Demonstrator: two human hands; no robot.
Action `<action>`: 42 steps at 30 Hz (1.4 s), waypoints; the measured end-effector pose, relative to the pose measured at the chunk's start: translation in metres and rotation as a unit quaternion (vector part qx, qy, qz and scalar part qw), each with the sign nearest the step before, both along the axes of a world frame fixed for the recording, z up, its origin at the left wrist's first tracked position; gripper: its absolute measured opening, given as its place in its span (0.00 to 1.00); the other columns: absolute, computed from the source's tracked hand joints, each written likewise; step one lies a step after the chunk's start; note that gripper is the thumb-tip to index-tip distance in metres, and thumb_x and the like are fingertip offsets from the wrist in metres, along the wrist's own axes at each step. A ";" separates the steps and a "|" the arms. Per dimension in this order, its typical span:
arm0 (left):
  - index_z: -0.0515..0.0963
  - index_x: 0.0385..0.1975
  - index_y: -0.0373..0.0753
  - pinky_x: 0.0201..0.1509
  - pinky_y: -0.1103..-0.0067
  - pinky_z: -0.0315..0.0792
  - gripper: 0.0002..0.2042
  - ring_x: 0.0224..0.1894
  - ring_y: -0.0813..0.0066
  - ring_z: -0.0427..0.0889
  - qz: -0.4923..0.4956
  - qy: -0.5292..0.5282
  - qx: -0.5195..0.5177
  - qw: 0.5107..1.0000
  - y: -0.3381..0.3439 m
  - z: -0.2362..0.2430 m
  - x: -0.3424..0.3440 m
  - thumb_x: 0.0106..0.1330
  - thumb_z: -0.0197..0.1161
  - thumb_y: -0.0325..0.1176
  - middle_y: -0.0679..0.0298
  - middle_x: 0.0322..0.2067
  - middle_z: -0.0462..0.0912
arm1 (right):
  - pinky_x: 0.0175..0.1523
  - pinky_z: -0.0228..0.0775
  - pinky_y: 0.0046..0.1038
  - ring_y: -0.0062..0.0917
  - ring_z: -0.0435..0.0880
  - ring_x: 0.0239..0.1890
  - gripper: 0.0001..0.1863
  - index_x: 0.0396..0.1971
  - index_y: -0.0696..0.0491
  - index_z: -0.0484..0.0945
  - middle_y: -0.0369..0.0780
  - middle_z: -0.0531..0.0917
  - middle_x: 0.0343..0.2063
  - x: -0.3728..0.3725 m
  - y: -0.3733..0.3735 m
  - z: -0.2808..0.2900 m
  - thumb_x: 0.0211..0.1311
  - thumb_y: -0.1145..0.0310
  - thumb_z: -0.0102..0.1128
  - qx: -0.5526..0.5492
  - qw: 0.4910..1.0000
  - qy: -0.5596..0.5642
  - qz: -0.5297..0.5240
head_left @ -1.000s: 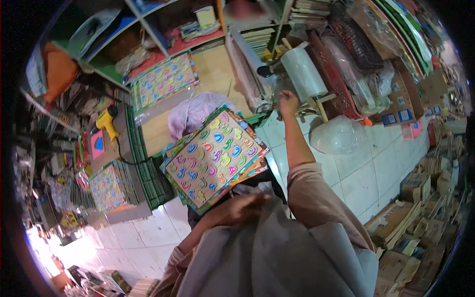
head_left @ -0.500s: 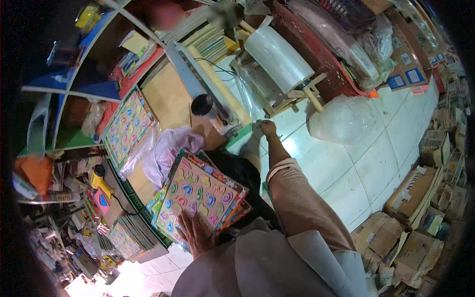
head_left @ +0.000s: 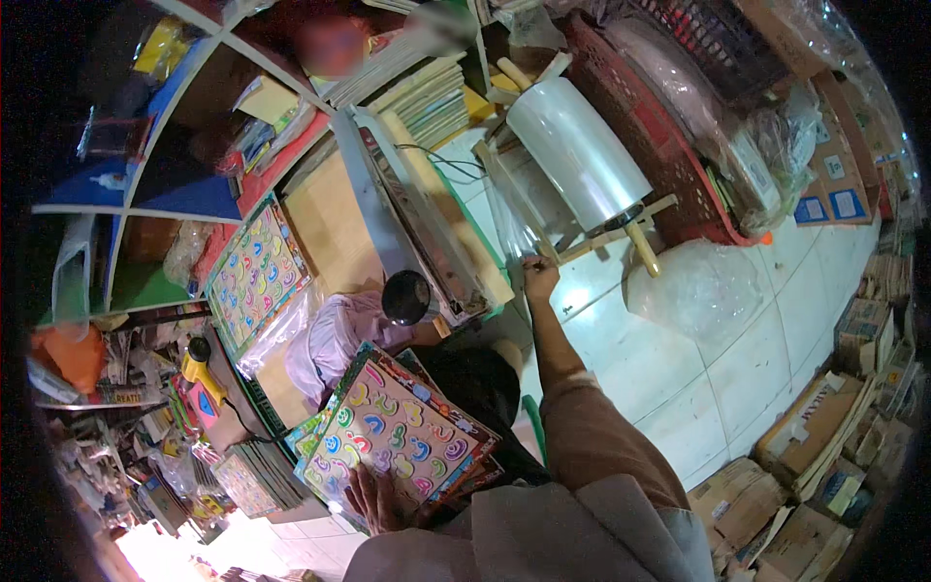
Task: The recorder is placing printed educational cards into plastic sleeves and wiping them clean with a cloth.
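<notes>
Dim, cluttered light overall; strongest glare burns out the floor tiles (head_left: pixel 184 553) at lower left, and the plastic film roll (head_left: pixel 579 150) shines. Fisheye bending darkens the rim (corners go black). Top-centre shelf area is blurred.

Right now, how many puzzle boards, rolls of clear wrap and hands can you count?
Puzzle boards I can tell apart: 2, the top one of the stack under the left hand, and one wrapped board on the table
Rolls of clear wrap: 1
Hands: 2, the right hand touching the wrap
Total: 5
</notes>
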State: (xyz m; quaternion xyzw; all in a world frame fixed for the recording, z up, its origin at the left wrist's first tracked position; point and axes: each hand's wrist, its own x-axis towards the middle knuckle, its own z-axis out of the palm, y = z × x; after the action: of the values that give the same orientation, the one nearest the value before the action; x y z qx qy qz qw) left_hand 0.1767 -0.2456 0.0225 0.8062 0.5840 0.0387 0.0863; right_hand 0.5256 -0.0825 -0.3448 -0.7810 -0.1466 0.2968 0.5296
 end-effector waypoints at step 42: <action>0.61 0.51 0.41 0.49 0.74 0.63 0.22 0.47 0.72 0.68 0.177 -0.773 -0.210 0.572 0.079 0.044 -0.069 0.59 0.49 0.45 0.63 0.42 0.70 | 0.36 0.67 0.30 0.36 0.75 0.30 0.10 0.22 0.58 0.74 0.44 0.76 0.21 -0.293 0.002 0.447 0.37 0.85 0.49 0.383 0.708 -0.333 0.491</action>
State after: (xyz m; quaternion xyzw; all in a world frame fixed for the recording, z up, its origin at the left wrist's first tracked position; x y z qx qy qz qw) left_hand 0.1081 -0.1661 0.0662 0.3097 0.4176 0.5381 0.6634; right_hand 0.2329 -0.0809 0.1023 -0.3776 -0.7770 0.1538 0.4797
